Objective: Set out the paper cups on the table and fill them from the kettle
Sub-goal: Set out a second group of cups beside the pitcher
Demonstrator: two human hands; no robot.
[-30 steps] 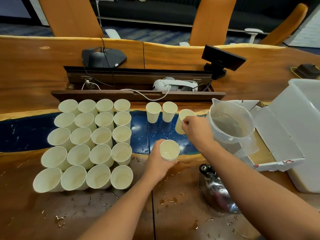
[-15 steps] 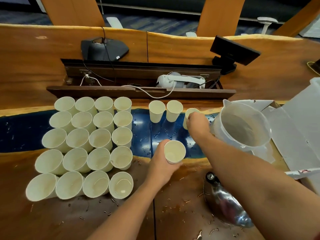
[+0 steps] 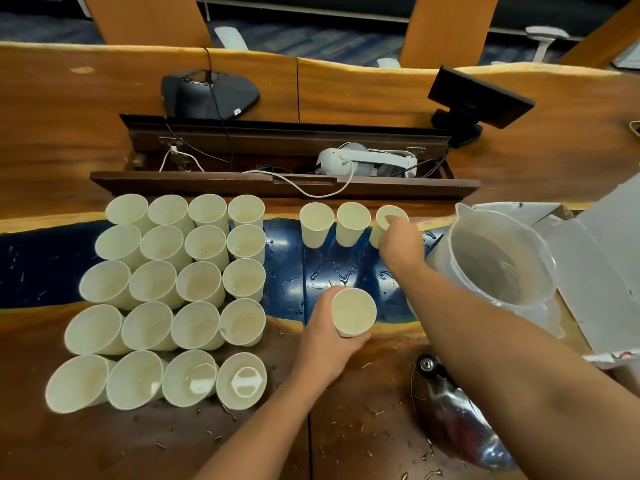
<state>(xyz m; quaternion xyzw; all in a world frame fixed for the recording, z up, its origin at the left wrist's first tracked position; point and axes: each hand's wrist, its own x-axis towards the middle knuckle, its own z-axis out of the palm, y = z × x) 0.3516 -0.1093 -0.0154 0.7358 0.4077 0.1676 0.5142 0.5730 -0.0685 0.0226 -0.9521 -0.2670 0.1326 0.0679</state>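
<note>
Gripping a paper cup (image 3: 354,312) from the side, the left hand (image 3: 329,341) is holding it over the bench (image 3: 104,441), near the blue strip. The right hand (image 3: 401,242) is pinching the rim of the third cup (image 3: 382,223) in a short row, its grip curled onto it. A block of twenty cups (image 3: 166,299) is standing to the left. The steel kettle (image 3: 453,424) is sitting at lower right, beside a clear plastic jug (image 3: 498,258).

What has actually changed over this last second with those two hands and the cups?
The right hand has lowered its cup upright beside the two cups in the far row, fingers still on its rim. The left hand still holds the cup stack; the cup grid and jug stayed put.
</note>
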